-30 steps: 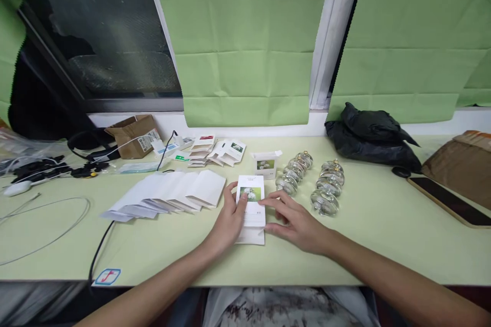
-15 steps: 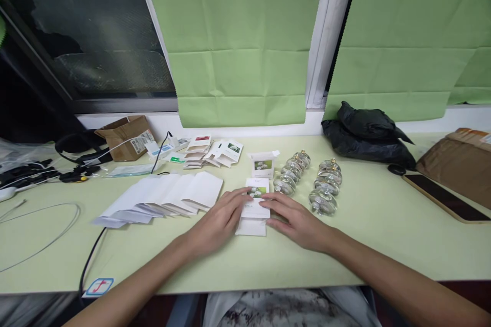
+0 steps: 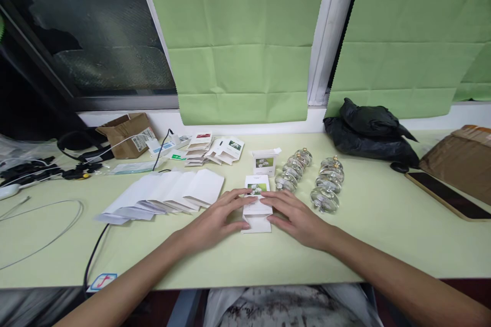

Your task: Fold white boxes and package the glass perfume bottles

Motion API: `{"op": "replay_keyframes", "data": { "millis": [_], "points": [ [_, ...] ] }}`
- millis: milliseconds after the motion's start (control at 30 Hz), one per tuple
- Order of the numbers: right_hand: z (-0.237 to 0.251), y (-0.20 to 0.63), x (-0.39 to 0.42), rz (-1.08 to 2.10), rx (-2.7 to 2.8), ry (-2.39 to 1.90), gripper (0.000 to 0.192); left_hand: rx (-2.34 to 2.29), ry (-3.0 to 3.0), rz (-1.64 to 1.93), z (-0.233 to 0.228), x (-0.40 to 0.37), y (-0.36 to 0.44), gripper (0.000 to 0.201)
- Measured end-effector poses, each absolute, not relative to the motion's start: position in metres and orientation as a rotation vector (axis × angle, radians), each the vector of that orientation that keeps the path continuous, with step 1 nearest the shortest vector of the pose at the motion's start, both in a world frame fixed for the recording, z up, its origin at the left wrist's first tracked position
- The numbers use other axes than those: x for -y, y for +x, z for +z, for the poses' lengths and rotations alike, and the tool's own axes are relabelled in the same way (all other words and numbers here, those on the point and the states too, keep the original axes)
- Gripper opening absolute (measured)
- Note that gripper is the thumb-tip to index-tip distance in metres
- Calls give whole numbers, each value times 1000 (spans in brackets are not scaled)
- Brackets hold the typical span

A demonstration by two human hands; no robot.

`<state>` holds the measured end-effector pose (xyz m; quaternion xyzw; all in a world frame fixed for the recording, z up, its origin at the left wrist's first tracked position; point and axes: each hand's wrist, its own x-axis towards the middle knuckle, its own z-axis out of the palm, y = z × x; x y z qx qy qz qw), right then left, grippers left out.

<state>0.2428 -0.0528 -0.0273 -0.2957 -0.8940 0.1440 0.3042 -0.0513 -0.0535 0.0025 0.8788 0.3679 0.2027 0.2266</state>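
A small white paper carton [image 3: 257,182] with a green flower picture lies in front of me, its lower flap stretching toward the table's near edge. My left hand [image 3: 217,217] grips its left side, fingers over the front and thumb by the lower flap. From the right, my right hand [image 3: 301,218] holds the opposite side, fingertips on the front and thumb near the fold. Just behind stands another white carton [image 3: 264,163] with its top flap raised. Two rows of round clear glass bottles [image 3: 293,167] with gold-coloured tops sit to the right.
Overlapping flat white cartons [image 3: 164,191] spread to the left, with smaller folded cartons [image 3: 198,147] behind them. A brown box [image 3: 130,138] and cables [image 3: 30,173] occupy the far left. To the right are a black plastic bag [image 3: 370,135], a phone [image 3: 448,195] and a brown parcel [image 3: 460,161].
My left thumb has moved away from its fingers toward the carton's lower flap. The carton now shows a more open fold above that flap. My right hand has barely moved.
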Motion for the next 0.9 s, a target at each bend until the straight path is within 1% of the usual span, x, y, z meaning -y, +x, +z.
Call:
{"op": "replay_keyframes", "data": {
  "millis": [133,267,400,567,800,900],
  "points": [
    [-28,241,54,413,2328,-793,42,-1015,2417,700,-5,54,-44,54],
    [-30,237,55,425,2321,-794,37,-1011,2451,769,-9,55,-41,47],
    [-31,231,56,368,2319,-796,38,-1070,2472,761,-11,56,-36,53],
    [-31,226,55,306,2317,-843,46,-1077,2443,736,-13,59,-23,58],
    [-31,223,56,298,2330,-877,49,-1085,2448,754,-14,61,-17,57],
    [-31,229,54,338,2310,-871,48,-994,2442,755,-8,62,-21,51]
  ]
}}
